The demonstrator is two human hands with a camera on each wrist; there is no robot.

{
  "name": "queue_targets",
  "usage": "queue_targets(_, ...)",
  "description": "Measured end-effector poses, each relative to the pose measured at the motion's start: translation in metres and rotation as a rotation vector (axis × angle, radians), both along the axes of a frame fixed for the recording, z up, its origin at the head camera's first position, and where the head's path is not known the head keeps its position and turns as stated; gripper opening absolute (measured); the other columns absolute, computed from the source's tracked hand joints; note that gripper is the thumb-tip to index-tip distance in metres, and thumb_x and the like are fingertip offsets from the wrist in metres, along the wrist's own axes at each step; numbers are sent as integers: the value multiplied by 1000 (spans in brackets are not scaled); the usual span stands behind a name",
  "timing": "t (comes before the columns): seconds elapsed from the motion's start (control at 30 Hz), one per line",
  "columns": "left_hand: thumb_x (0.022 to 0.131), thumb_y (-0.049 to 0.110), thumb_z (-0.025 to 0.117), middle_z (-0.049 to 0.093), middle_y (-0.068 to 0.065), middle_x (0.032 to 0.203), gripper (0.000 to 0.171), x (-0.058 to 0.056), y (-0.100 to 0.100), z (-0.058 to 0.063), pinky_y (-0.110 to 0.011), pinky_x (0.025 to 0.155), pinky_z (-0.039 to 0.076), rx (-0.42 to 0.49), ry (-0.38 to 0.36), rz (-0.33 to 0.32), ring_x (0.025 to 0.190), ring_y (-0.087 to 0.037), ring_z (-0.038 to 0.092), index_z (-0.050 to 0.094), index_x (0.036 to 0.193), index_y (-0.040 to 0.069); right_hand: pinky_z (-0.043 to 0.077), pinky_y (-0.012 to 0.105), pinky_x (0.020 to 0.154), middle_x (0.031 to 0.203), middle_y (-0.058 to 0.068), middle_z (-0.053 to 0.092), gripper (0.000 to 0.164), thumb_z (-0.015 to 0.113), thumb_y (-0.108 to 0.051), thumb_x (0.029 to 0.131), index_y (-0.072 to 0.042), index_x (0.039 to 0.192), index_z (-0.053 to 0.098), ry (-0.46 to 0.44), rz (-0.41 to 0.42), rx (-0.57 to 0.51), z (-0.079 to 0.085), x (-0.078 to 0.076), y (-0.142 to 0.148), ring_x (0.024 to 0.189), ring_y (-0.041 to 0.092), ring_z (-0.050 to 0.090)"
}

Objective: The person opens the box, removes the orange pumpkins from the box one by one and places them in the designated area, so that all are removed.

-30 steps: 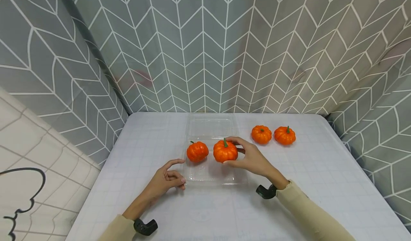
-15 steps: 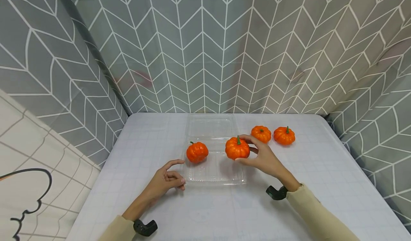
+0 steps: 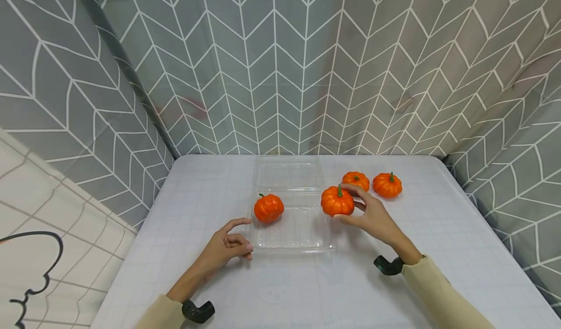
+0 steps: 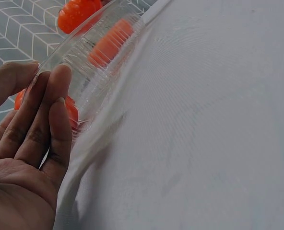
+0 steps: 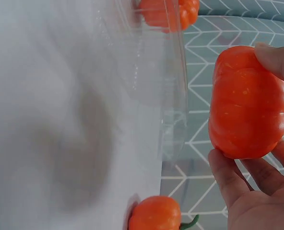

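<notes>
A small orange pumpkin [image 3: 336,201] with a green stem is held up by my right hand [image 3: 372,217], thumb and fingers round its sides. It overlaps the right edge of the clear plastic clamshell box [image 3: 298,231] in the head view. In the right wrist view, this pumpkin [image 5: 247,105] hangs above the tabletop. A second pumpkin [image 3: 269,208] sits inside the box on the left. My left hand [image 3: 228,243] stays at the box's left side, loosely bent fingers right at the rim. The left wrist view shows the fingers [image 4: 34,134] close against the clear wall.
Two more pumpkins, one [image 3: 356,181] partly behind my right hand and another [image 3: 387,185] farther right, rest on the white table [image 3: 210,187]. The box's raised or laid-back lid [image 3: 287,172] extends toward the back. Patterned grey curtains [image 3: 280,75] surround the table's back and sides.
My right hand has carried the pumpkin to the right, from over the box's middle to its right edge. The left hand and the pumpkin in the box have stayed put.
</notes>
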State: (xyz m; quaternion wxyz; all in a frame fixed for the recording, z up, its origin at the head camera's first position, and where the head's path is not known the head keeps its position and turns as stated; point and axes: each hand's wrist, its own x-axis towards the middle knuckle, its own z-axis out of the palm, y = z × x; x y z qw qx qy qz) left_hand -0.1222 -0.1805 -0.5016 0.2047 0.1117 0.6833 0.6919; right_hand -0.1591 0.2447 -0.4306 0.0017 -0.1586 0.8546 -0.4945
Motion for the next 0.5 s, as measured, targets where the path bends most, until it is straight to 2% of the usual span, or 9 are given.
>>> queue_targets(0.17,93,11,78,72,-22,98,75,0,0,1,-39,87,60,6,0,0,82,-30,75,36,154,7,44,15,102,146,5,53,76,90,-31,82,-16,147,52,-3,-24,7,-3,-1,8,135,24,51)
queue_targets(0.4,93,11,78,72,-22,97,75,0,0,1,-40,86,60,12,1,-4,81,-29,75,35,155,6,44,26,107,148,8,51,77,89,-32,84,-14,148,50,-18,-61,25,-6,-1,18,139,27,47)
queue_targets(0.5,93,10,78,72,-22,97,75,0,0,1,-40,86,60,14,1,-6,81,-29,75,35,155,6,44,26,108,150,8,50,77,88,-31,85,-14,149,49,-28,-70,28,-7,-1,22,140,27,45)
